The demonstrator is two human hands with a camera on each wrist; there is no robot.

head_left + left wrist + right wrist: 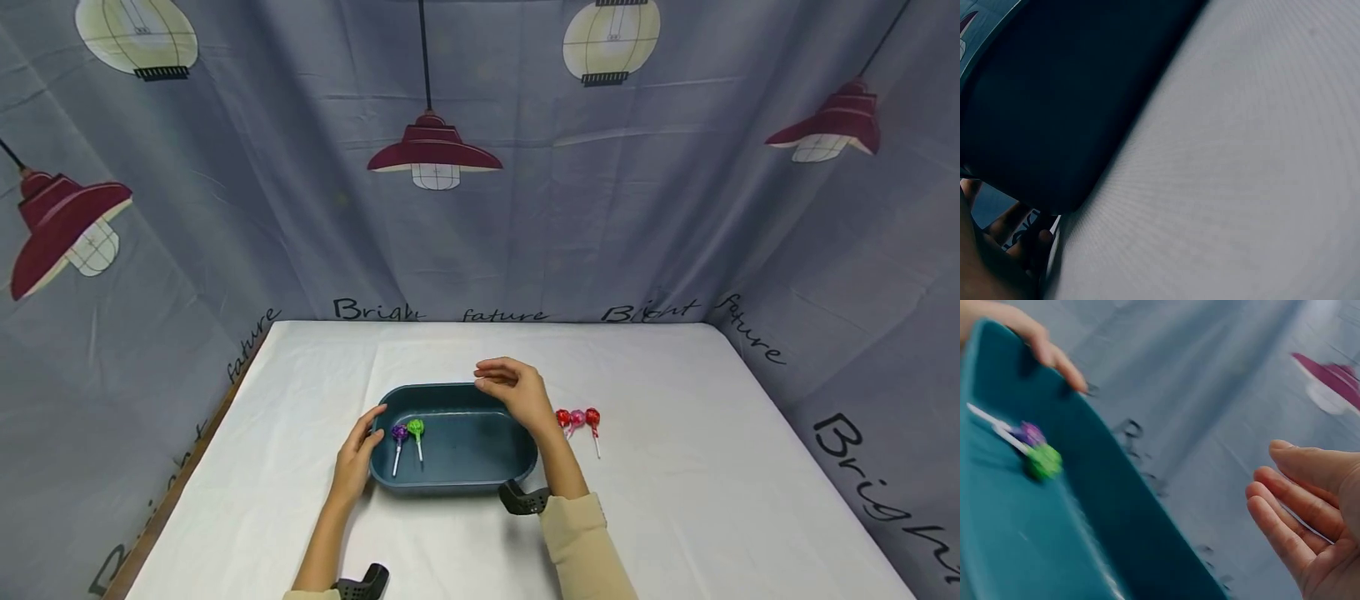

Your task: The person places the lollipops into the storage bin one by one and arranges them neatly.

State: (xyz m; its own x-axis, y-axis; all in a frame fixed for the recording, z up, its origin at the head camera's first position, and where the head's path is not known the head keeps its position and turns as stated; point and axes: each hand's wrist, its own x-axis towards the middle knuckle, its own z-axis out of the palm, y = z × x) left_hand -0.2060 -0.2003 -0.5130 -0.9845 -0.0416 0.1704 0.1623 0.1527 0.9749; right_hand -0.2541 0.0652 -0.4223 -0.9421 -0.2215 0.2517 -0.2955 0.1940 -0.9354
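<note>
A dark teal oblong tray (468, 482) stands on the white table. At its left end, my left hand (354, 467) holds the rim; the right wrist view shows its fingers (1067, 370) over the edge. Inside, toward the left, lie a purple lollipop (399, 433) and a green lollipop (416, 428), sticks pointing to the near side. My right hand (521, 396) hovers by the tray's far right corner. The right wrist view shows that hand (1310, 519) with fingers extended and nothing in it. In the left wrist view, the tray's dark outer wall (1072, 94) hides most of the left hand.
Just right of the tray, several red and pink lollipops (593, 417) lie on the table (690, 500), partly behind my right forearm. A grey-blue curtain (510, 233) printed with lamps stands around the table's back and sides.
</note>
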